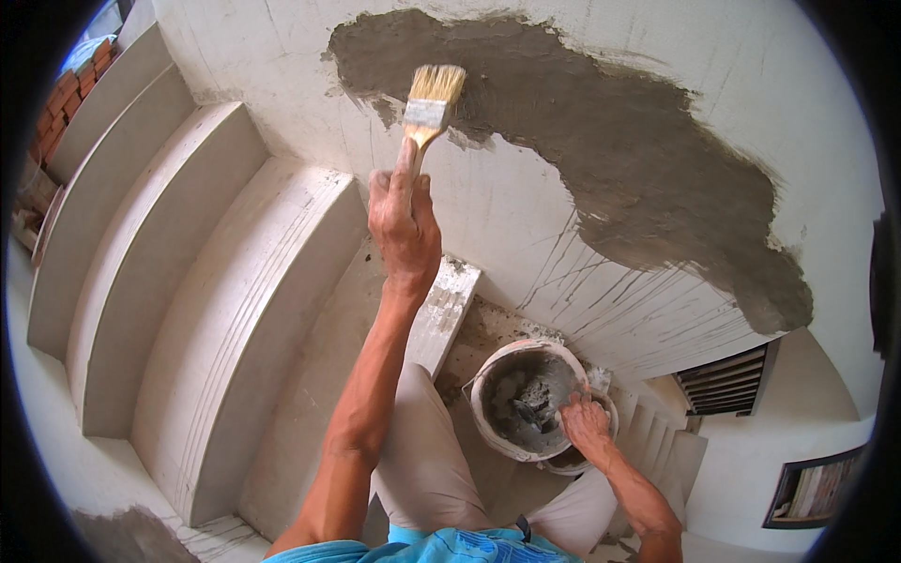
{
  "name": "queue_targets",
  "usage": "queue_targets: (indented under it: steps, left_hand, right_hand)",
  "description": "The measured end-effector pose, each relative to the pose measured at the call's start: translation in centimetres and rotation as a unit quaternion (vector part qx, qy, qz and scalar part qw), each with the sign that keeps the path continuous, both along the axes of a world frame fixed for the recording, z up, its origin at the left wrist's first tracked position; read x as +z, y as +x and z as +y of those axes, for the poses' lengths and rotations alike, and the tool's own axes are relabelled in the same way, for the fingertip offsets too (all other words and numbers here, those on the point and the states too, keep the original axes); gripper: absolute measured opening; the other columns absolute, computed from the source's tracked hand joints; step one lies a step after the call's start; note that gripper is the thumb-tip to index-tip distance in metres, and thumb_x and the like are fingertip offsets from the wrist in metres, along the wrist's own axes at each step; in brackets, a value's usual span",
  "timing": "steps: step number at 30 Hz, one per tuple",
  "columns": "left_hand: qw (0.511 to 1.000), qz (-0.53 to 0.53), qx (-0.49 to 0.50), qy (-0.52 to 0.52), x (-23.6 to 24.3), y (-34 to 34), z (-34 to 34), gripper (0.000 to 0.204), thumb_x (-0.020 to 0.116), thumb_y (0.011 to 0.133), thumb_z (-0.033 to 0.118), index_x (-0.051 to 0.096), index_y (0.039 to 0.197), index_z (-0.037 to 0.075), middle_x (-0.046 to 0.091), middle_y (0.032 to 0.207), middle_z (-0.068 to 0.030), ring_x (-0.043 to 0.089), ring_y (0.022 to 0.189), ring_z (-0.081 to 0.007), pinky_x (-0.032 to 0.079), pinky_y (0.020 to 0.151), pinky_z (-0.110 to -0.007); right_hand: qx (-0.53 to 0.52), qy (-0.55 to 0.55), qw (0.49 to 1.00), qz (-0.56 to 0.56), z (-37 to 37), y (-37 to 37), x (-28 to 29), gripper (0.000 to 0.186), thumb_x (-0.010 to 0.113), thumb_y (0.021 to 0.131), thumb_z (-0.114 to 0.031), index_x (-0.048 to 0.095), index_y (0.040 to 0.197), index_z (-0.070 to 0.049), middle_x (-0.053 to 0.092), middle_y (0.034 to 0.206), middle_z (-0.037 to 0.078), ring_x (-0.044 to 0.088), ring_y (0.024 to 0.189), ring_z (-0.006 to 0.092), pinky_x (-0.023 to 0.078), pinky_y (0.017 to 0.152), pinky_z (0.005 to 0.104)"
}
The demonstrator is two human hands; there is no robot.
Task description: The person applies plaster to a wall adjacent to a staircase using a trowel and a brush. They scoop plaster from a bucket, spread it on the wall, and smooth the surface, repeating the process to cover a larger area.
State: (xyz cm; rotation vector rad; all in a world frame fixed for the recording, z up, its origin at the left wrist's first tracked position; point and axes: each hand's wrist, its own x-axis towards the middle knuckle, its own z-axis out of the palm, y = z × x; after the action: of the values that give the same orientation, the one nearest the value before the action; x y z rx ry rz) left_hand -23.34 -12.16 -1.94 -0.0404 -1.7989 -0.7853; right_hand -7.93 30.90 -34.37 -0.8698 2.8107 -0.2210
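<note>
The yellow-bristled brush [435, 98] tilts bristles-up, left of the smeared bucket [477, 402].

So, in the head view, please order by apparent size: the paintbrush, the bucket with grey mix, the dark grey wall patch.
Largest: dark grey wall patch
Next: bucket
Smallest: paintbrush, its handle partly hidden by the left hand

No text, label, brand, number or sign can be read. The metal band [427, 114] of the paintbrush [428, 122], between its bristles and handle, shows only pale grey smears, without legible wording. On the front of the blue shirt [455, 548], darker lines may be a print, too small and warped to make out.
</note>
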Motion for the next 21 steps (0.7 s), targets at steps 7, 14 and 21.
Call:
queue_targets:
  steps: [7,14,21]
  left_hand:
    - [0.998,-0.063,0.0,-0.018,-3.1,0.7,0.1,0.054,0.06,0.092,-0.004,0.054,0.145,0.009,0.051,0.085,-0.0121,0.052,0.075,-0.0238,0.045,0.066,-0.042]
    - [0.999,-0.046,0.014,0.01,-1.1,1.3,0.2,0.046,0.06,0.096,0.001,0.059,0.14,0.008,0.052,0.084,-0.0081,0.052,0.075,-0.0179,0.046,0.068,-0.038]
    - [0.998,0.064,0.008,0.021,3.8,-3.4,0.4,0.044,0.06,0.098,0.005,0.057,0.142,0.008,0.055,0.085,-0.0084,0.052,0.074,-0.0179,0.046,0.068,-0.039]
  right_hand:
    - [0.037,0.103,0.99,0.088,-4.0,0.8,6.6,0.016,0.056,0.09,-0.021,0.062,0.099,-0.009,0.059,0.088,0.008,0.061,0.071,0.023,0.05,0.061,0.0369]
    - [0.017,0.107,0.993,0.043,-3.8,0.9,7.4,0.016,0.056,0.093,-0.021,0.061,0.102,-0.01,0.059,0.091,0.01,0.059,0.076,0.0238,0.048,0.065,0.0368]
    - [-0.061,0.008,0.997,-0.054,-0.1,0.0,0.4,0.014,0.059,0.09,-0.02,0.061,0.101,-0.011,0.061,0.094,0.01,0.06,0.08,0.0242,0.047,0.064,0.0373]
